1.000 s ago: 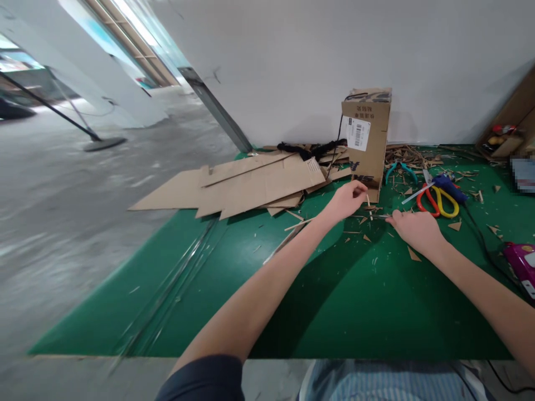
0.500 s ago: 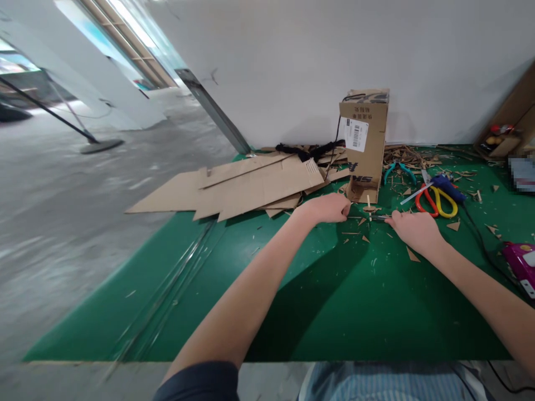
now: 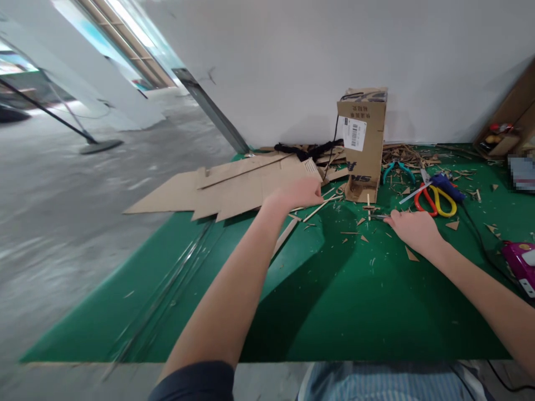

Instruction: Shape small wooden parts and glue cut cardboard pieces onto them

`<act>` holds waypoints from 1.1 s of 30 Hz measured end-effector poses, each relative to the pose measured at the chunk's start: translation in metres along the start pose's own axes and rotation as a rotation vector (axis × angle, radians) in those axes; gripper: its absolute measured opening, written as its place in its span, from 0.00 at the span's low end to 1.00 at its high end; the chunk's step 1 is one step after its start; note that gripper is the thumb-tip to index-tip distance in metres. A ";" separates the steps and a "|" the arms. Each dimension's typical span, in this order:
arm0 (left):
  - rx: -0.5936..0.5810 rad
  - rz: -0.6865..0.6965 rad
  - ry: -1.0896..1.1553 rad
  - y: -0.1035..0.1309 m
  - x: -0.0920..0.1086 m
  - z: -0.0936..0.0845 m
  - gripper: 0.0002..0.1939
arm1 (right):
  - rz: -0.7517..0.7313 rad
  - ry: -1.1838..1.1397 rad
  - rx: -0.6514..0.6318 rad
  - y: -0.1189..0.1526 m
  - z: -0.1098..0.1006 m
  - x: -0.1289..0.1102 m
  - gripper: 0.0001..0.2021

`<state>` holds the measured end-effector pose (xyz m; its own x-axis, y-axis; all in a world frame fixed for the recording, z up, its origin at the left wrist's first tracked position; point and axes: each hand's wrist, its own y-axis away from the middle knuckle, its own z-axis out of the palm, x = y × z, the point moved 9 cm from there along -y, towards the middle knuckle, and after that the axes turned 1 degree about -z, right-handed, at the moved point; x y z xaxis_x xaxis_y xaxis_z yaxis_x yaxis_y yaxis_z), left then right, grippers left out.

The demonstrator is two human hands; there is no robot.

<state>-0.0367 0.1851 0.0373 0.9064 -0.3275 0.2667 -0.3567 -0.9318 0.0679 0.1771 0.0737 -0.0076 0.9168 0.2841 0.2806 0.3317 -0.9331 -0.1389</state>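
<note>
Hanging just beside the flat cardboard [image 3: 244, 181], the left hand [image 3: 297, 194] is smeared by blur, so whether its fingers are pinched on anything honestly can't be told. Some loose sticks [image 3: 316, 211] are scattered right by it. The right hand [image 3: 412, 224] is way clearer: its fingers are wrapped snugly around a thin metal tool [image 3: 380, 216], mostly covered by the hand, so its exact kind can't be made out. The tool's tip is pointed left at a short pale stick [image 3: 368, 199], which is crossed by a brown scrap [image 3: 371, 208] and is found on the green table [image 3: 355, 328], just in front of the tall box [image 3: 363, 142]. Whether that stick is stood up or laid flat can't be told. Past the right hand, pliers [image 3: 397, 164], scissors [image 3: 434, 195] and a blue glue gun [image 3: 448, 186] are strewn among cardboard bits.
</note>
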 end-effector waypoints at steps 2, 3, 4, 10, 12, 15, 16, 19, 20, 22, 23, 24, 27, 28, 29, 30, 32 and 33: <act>-0.068 -0.009 -0.145 0.000 -0.001 0.006 0.01 | 0.005 0.000 -0.005 0.000 0.000 0.000 0.25; -0.091 -0.004 -0.189 -0.001 -0.001 0.010 0.03 | 0.007 0.000 -0.005 0.000 0.000 0.001 0.25; -0.097 0.006 -0.202 -0.002 0.000 0.013 0.05 | 0.009 0.000 -0.005 -0.001 0.001 0.001 0.25; -0.043 0.028 -0.139 -0.010 -0.007 0.017 0.15 | 0.003 -0.010 -0.003 -0.001 0.003 0.001 0.25; 0.012 0.027 -0.108 -0.012 -0.013 0.012 0.13 | -0.001 -0.015 -0.001 -0.001 0.003 0.001 0.25; 0.035 0.042 -0.096 -0.013 -0.019 0.011 0.11 | 0.000 -0.020 -0.004 -0.001 0.004 0.001 0.24; 0.024 0.064 -0.085 -0.014 -0.019 0.013 0.11 | 0.002 -0.020 -0.005 -0.001 0.004 0.001 0.24; -0.024 0.129 -0.038 -0.015 -0.018 0.022 0.11 | 0.002 -0.018 0.002 -0.002 0.004 0.001 0.24; -0.038 0.136 -0.028 -0.016 -0.018 0.025 0.12 | 0.002 -0.017 0.004 -0.002 0.004 0.001 0.24; -0.056 0.128 -0.021 -0.017 -0.020 0.030 0.11 | 0.002 -0.016 0.005 -0.001 0.004 0.001 0.24; -0.067 0.126 -0.019 -0.018 -0.020 0.032 0.11 | 0.003 -0.015 0.004 -0.001 0.005 0.001 0.23; -0.078 0.128 -0.016 -0.018 -0.019 0.032 0.11 | 0.004 -0.014 0.002 -0.001 0.005 0.001 0.23; -0.047 0.160 0.014 -0.014 -0.011 0.019 0.10 | -0.003 -0.016 -0.005 -0.001 0.004 0.001 0.24; -0.013 0.179 0.041 -0.012 -0.005 0.011 0.10 | -0.005 -0.018 -0.010 -0.001 0.004 0.001 0.25; 0.027 0.197 0.086 -0.009 0.002 0.001 0.11 | -0.005 -0.019 -0.015 -0.001 0.004 0.001 0.25; 0.043 0.218 0.154 -0.005 0.010 -0.006 0.12 | -0.005 -0.021 -0.018 -0.001 0.004 0.001 0.25; 0.075 0.272 0.269 0.003 0.033 -0.016 0.12 | -0.003 -0.023 -0.024 0.000 0.004 0.002 0.26; 0.088 0.301 0.310 0.007 0.045 -0.018 0.12 | -0.002 -0.024 -0.024 0.000 0.004 0.002 0.26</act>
<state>-0.0019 0.1668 0.0669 0.6498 -0.5364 0.5385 -0.5616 -0.8163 -0.1354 0.1792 0.0754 -0.0107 0.9212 0.2913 0.2581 0.3288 -0.9373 -0.1156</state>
